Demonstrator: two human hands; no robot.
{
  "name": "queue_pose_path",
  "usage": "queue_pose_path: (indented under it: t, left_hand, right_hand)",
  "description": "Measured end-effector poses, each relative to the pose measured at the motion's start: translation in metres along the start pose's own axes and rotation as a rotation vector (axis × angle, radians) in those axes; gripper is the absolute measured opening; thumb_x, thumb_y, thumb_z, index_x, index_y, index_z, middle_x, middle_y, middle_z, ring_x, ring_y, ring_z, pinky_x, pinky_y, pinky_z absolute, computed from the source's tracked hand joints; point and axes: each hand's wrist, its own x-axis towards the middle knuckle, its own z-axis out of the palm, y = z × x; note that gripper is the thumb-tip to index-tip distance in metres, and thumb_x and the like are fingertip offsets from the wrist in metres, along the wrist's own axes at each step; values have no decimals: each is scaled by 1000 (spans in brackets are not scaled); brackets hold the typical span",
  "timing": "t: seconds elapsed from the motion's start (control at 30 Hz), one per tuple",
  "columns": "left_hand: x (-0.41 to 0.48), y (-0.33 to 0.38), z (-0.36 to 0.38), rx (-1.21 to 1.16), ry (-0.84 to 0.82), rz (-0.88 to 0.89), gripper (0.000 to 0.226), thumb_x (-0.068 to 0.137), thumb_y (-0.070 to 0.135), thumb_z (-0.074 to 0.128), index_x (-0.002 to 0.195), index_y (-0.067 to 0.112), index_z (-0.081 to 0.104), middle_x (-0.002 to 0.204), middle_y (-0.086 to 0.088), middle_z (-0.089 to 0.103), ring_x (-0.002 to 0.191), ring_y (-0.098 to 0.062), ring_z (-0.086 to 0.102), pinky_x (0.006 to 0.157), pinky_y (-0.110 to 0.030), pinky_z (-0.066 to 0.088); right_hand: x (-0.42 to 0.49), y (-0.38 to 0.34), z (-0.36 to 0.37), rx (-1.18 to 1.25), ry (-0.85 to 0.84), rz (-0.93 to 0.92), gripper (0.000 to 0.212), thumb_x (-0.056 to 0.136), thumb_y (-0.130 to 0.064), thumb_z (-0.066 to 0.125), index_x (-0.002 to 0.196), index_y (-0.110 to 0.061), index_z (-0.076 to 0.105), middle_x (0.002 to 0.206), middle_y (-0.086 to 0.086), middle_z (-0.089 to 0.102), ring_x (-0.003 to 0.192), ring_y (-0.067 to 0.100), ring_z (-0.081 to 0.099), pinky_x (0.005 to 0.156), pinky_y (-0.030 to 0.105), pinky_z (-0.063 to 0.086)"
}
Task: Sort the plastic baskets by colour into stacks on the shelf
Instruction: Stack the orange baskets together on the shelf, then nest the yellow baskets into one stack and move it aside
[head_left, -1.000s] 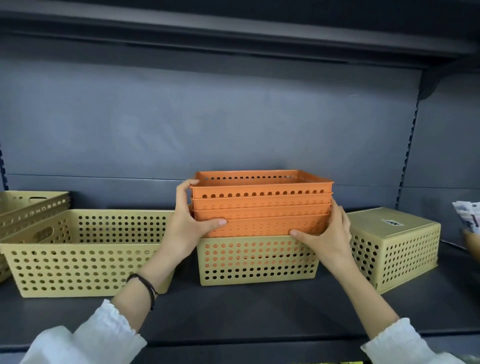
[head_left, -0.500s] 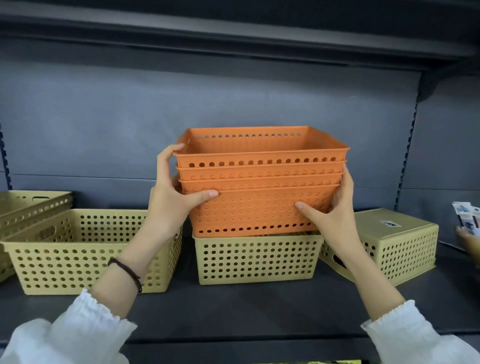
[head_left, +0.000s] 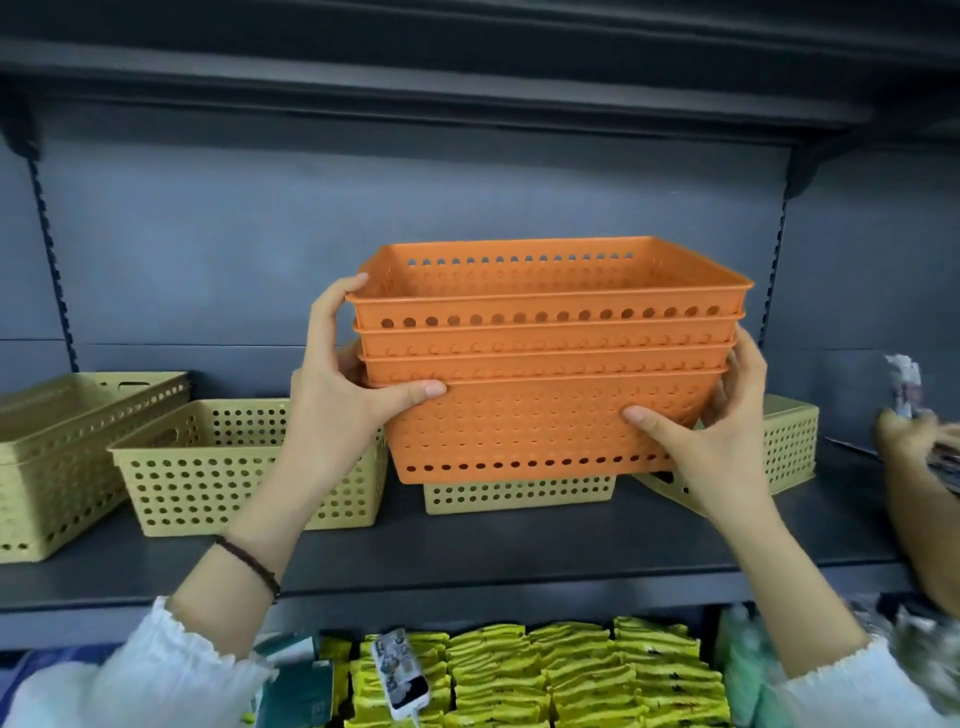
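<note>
A nested stack of several orange perforated baskets (head_left: 540, 364) hangs in the air above the shelf (head_left: 519, 551). My left hand (head_left: 348, 384) grips its left end and my right hand (head_left: 717, 431) grips its right end. Right under the stack a yellow basket (head_left: 519, 493) stands on the shelf, mostly hidden. Another yellow basket (head_left: 208, 467) sits to the left, with a further yellow one (head_left: 62, 447) at the far left. An upturned yellow basket (head_left: 784, 441) lies to the right, behind my right hand.
Another person's hand (head_left: 924, 441) holds packets at the right edge. Below the shelf lie rows of yellow-green packets (head_left: 545, 675) and a small packaged item (head_left: 400, 670). An upper shelf (head_left: 467, 78) runs overhead.
Both hands have lifted the orange stack clear of the yellow basket it sat in and brought it closer to me. My view has dropped, showing the lower shelf.
</note>
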Motion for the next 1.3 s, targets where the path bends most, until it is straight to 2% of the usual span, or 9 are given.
queue_pose_path:
  t: [0.27, 0.5, 0.63, 0.8, 0.9, 1.0, 1.1, 1.2, 1.3]
  left_hand:
    - [-48, 11, -4, 13, -31, -91, 99, 50, 25, 92, 131, 44, 39, 97, 0, 75, 92, -16, 72, 77, -49, 59]
    - [-72, -14, 12, 5, -55, -151, 95, 50, 23, 93, 124, 55, 42, 113, 0, 69, 100, -20, 69, 80, -50, 58]
    - [-74, -34, 31, 21, -101, -182, 95, 52, 26, 91, 129, 50, 41, 115, 16, 67, 105, -9, 66, 87, -45, 56]
    - [-70, -53, 51, 42, -131, -223, 96, 53, 28, 91, 131, 46, 37, 110, 20, 66, 105, -3, 64, 91, -45, 54]
    - [-66, -56, 52, 47, -200, -225, 97, 62, 31, 88, 138, 46, 31, 120, 20, 62, 111, -1, 61, 95, -41, 52]
    - [-59, -59, 36, 23, -288, -250, 68, 77, 48, 69, 135, 52, 33, 128, 15, 59, 118, -6, 58, 95, -34, 51]
    - [-42, -65, 17, 140, -93, -242, 22, 95, 39, 51, 115, 34, 57, 112, 9, 67, 108, -16, 64, 92, -33, 53]
    - [-12, -75, 2, 436, 21, -171, 17, 94, 23, 58, 104, 13, 68, 105, -4, 72, 96, -16, 65, 78, -5, 43]
    - [17, -96, -7, 755, -149, -93, 33, 90, 26, 64, 118, 10, 65, 118, -4, 68, 106, -24, 64, 89, -26, 47]
  right_hand:
    - [-52, -27, -19, -6, -16, 113, 96, 56, -23, 83, 133, -49, 33, 136, -21, 45, 126, -3, 47, 99, 27, 43]
    - [-83, -12, -39, -52, -35, 224, 97, 62, -10, 86, 132, -51, 33, 135, -19, 47, 126, 6, 49, 101, 36, 44]
    - [-90, 4, -47, -133, -26, 275, 104, 62, -5, 87, 125, -58, 25, 138, -15, 37, 129, 12, 42, 108, 40, 39]
    - [-77, 1, -38, -726, 71, 59, 127, 43, -32, 96, 147, -25, 23, 158, 14, 18, 145, 32, 17, 117, 54, 15]
    - [-69, -4, -18, -989, -172, -188, 114, 47, -55, 88, 144, -39, 29, 159, 7, 23, 146, 36, 9, 113, 63, 5]
    - [-63, 0, -5, -1032, -162, -217, 97, 56, -53, 85, 140, -39, 39, 152, 3, 38, 146, 35, 15, 112, 66, 5]
    - [-58, 9, -4, -1038, -125, -218, 92, 57, -52, 85, 138, -37, 45, 144, 3, 46, 144, 34, 23, 112, 65, 7]
    - [-49, 20, -9, -1028, -137, -210, 92, 57, -52, 85, 137, -36, 45, 143, 3, 47, 144, 33, 23, 112, 64, 8]
    - [-39, 30, -14, -1026, -162, -210, 92, 56, -54, 84, 137, -36, 44, 141, 3, 47, 143, 32, 24, 111, 62, 6]
